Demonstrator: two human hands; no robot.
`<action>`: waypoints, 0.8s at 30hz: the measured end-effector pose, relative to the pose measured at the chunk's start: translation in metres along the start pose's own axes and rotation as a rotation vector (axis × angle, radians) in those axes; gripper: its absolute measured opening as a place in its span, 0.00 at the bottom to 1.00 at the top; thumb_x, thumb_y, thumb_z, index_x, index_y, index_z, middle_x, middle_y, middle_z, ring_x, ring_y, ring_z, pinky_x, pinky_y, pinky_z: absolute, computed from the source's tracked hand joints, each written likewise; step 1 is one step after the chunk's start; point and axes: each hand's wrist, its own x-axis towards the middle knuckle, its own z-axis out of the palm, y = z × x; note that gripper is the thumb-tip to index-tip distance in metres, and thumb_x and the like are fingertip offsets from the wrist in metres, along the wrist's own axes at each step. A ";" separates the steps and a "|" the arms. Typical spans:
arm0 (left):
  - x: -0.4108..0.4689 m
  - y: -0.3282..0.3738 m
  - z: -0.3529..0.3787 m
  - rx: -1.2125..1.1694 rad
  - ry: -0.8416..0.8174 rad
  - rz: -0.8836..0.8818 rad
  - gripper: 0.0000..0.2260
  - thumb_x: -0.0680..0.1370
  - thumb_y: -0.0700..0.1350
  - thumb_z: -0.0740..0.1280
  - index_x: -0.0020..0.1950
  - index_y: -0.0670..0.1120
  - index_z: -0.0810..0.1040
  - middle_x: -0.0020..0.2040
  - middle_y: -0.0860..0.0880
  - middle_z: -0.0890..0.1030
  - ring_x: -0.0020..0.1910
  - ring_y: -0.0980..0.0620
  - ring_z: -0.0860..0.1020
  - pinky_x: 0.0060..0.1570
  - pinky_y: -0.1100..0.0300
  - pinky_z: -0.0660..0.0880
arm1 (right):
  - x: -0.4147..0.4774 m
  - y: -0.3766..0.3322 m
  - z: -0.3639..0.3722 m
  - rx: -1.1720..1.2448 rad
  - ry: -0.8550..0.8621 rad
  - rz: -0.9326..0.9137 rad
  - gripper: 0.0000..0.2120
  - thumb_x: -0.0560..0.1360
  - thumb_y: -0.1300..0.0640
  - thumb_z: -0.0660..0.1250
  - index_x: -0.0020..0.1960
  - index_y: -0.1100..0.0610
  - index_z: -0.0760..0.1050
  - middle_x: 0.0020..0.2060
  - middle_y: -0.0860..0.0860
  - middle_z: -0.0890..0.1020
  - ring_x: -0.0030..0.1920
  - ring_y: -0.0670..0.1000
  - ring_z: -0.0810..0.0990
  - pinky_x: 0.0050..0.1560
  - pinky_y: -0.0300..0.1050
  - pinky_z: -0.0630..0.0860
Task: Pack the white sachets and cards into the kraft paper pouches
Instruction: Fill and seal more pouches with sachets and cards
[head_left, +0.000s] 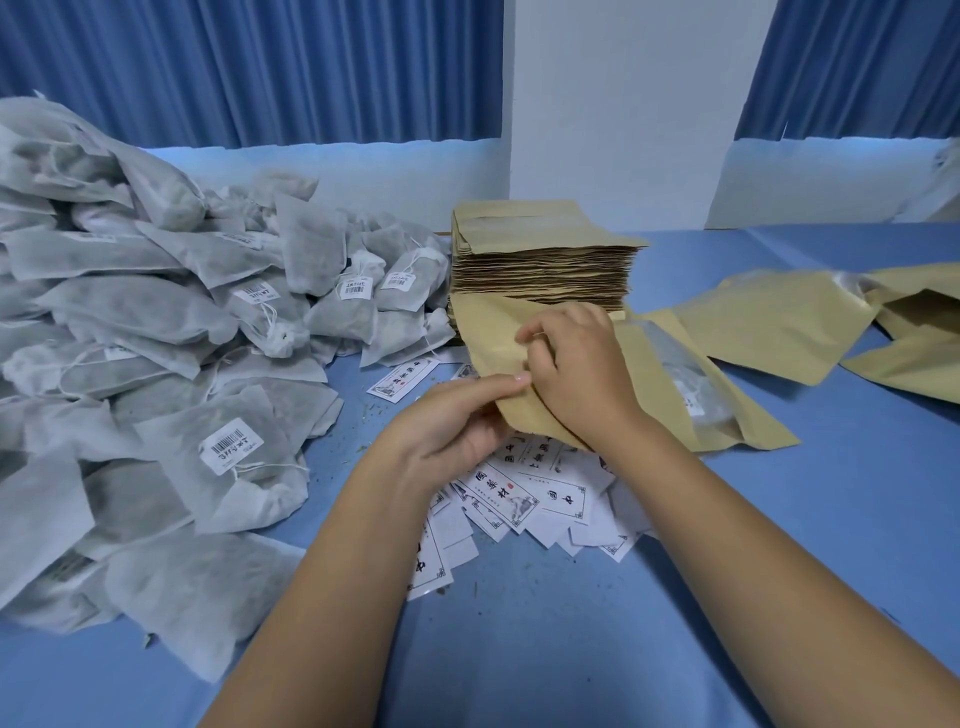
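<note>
Two hands on one kraft paper pouch (493, 332), left hand (457, 415) pinching its edge, right hand (571, 364) pinching its face, pouch stack (540, 270) at twelve o'clock, sachets (156, 312) at nine.

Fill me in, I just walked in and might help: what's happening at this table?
A person's left hand and right hand both pinch one kraft pouch, apparently working its mouth open above the scattered cards. White sachets lie heaped at left, a stack of flat pouches stands behind, and more pouches lie at right.
</note>
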 end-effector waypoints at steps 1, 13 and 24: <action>0.001 0.000 -0.001 0.019 0.004 -0.006 0.20 0.72 0.34 0.68 0.64 0.30 0.73 0.56 0.37 0.80 0.52 0.46 0.81 0.54 0.57 0.79 | 0.000 0.001 0.000 0.001 0.007 0.010 0.10 0.76 0.63 0.62 0.52 0.58 0.81 0.51 0.53 0.79 0.60 0.56 0.70 0.59 0.50 0.68; 0.004 -0.004 -0.009 0.551 0.298 -0.045 0.10 0.76 0.46 0.69 0.38 0.44 0.74 0.26 0.49 0.73 0.23 0.55 0.67 0.20 0.67 0.65 | -0.002 -0.002 0.003 0.016 -0.082 0.032 0.09 0.76 0.60 0.63 0.53 0.56 0.80 0.51 0.51 0.79 0.60 0.54 0.70 0.62 0.50 0.67; -0.008 0.006 -0.014 0.747 0.031 -0.268 0.10 0.78 0.45 0.68 0.38 0.43 0.76 0.27 0.48 0.78 0.22 0.57 0.74 0.21 0.68 0.70 | -0.013 0.007 0.000 -0.024 -0.074 0.022 0.09 0.76 0.60 0.63 0.53 0.58 0.81 0.50 0.53 0.80 0.59 0.56 0.72 0.60 0.52 0.69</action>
